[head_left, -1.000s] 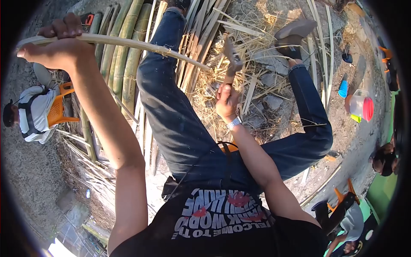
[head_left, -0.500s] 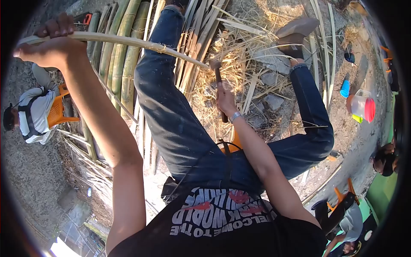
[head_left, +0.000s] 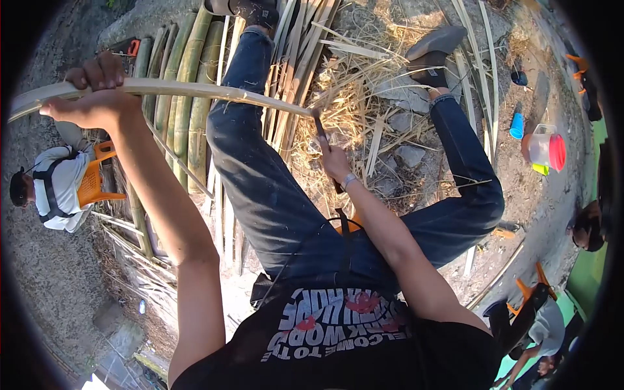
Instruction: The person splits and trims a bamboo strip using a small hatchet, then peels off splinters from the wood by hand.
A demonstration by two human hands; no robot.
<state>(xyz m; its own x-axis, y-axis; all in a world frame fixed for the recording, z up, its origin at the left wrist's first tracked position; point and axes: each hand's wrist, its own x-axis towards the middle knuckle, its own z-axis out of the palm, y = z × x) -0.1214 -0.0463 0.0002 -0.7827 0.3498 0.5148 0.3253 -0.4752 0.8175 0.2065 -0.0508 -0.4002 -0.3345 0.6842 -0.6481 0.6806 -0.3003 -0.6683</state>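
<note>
I have the left grip (head_left: pixel 107 107) wrapped around a pale strip (head_left: pixel 201 90) spanning above the left leg (head_left: pixel 253 169), the right grip (head_left: pixel 335 162) clenching a dark tool (head_left: pixel 318 123) at its tip, apparently working that end, which calls for steadiness.

The rough ground (head_left: pixel 65 279) bore thick bamboo poles (head_left: pixel 209 55) laid side by side, with a spread of thin strips (head_left: pixel 296 65) near them. Pale shavings (head_left: pixel 344 91) were scattered over and around grey stones (head_left: pixel 411 156); to their right lay long slats (head_left: pixel 494 71). Farther right, a blue cup (head_left: pixel 517 125) and a red-lidded clear tub (head_left: pixel 539 146) rested close together.
</note>
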